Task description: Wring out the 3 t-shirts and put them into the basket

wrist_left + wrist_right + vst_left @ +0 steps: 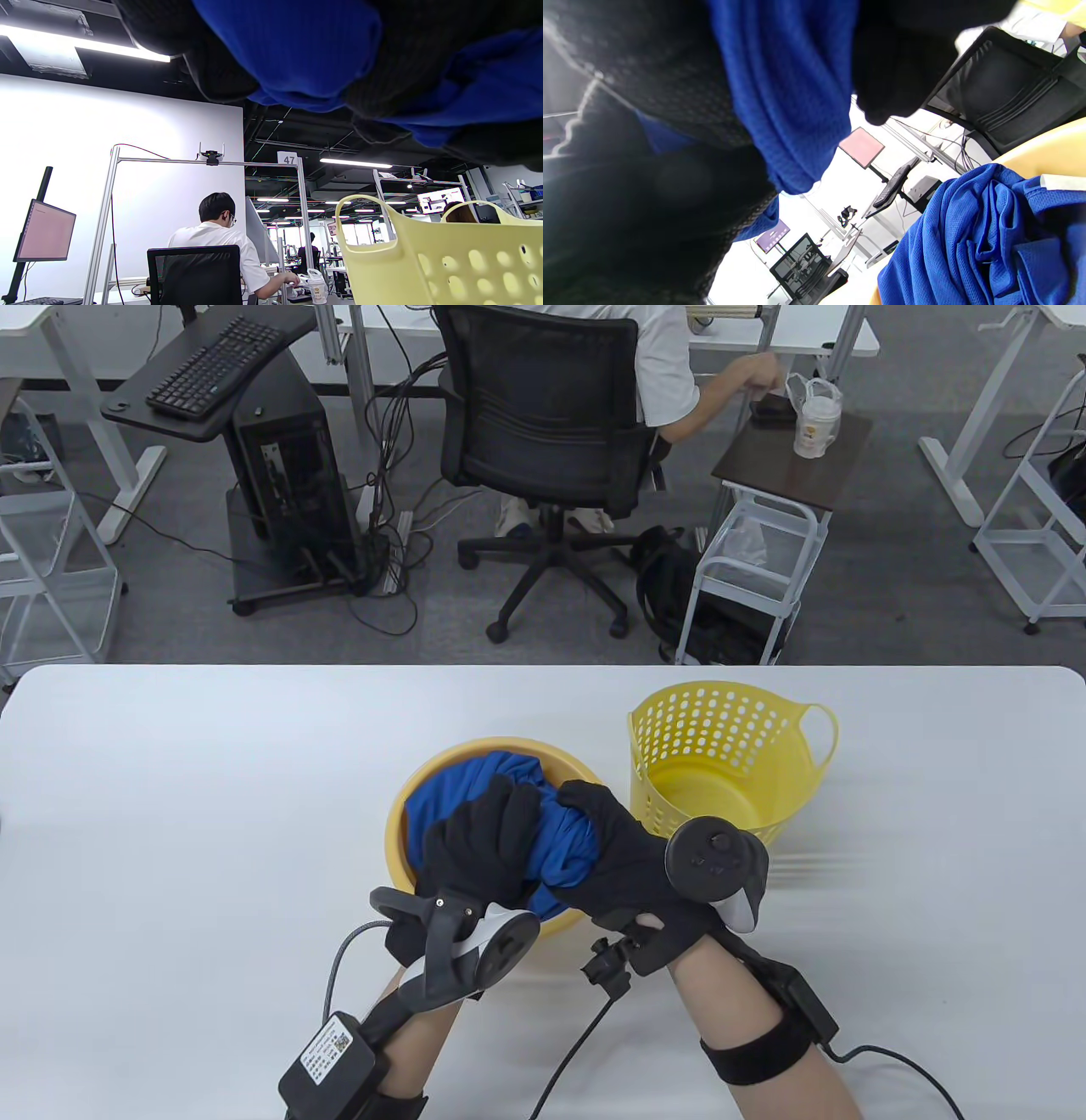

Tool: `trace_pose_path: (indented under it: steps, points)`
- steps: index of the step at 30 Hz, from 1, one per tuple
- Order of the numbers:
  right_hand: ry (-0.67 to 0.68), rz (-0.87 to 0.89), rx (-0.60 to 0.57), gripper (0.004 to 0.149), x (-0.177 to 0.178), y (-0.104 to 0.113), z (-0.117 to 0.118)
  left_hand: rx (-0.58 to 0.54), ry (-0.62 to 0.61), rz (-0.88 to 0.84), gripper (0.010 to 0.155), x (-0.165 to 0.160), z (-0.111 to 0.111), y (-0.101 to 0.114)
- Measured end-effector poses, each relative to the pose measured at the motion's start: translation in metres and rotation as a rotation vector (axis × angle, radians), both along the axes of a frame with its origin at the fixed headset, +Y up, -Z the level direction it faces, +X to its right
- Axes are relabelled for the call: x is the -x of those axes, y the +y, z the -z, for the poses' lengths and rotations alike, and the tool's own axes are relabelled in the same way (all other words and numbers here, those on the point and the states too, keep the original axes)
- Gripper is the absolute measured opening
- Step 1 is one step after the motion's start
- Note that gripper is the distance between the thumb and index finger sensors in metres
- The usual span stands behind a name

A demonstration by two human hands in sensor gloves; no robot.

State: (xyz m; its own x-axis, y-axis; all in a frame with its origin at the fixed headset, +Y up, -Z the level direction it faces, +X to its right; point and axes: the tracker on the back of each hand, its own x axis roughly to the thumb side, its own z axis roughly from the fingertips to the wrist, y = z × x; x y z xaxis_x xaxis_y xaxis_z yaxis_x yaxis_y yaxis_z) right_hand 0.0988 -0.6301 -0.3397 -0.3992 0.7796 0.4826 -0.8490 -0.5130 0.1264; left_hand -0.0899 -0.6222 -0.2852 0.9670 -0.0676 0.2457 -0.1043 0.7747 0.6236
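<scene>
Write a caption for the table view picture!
Both gloved hands wring a blue t-shirt over a yellow basin.

A white surface (170, 831) with rounded far corners fills the lower half of the table view. Two things stand directly on it: a round yellow basin (399, 831) at centre frame, and a perforated yellow basket (764, 780) with loop handles just right of it, close beside but apart.
</scene>
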Motion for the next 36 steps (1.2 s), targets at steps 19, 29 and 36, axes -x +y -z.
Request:
trace_pose_path:
  steps: [19,29,36]
  points:
    - [0.03,-0.056,0.18,0.091,-0.002,-0.024,0.017,0.22,0.024,0.039,0.101,0.006,0.015,-0.005]
    - [-0.237,0.154,0.026,0.087,-0.076,0.006,0.027,0.298,-0.128,-0.376,0.089,0.044,0.01,0.02]
    - [-0.681,0.076,-0.015,0.085,-0.135,0.0,0.032,0.434,0.06,-0.299,0.081,0.065,0.029,0.002]
